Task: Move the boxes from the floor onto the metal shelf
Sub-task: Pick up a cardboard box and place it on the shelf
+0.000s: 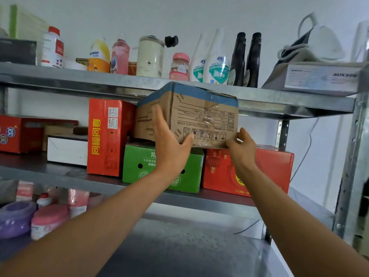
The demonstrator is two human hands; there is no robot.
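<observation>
Cardboard box (199,114) sits between the hands. Left hand (169,144) presses its side, fingers straight; right hand (242,148) grips its lower corner.

Both bare forearms rise from the bottom corners and reach up and forward, drawing closer together toward the wrists. The left hand (169,144) is flat, its fingers (159,120) straight, close together and pointing up, laid against a brown cardboard box with a blue-taped top edge (205,114). Its thumb spreads wide to the right of those fingers, tip at the box's bottom edge. The right hand (242,146) sits lower than the left fingertips, knuckles bent, its fingers (244,134) curled round the box's lower right corner, gripping it.
</observation>
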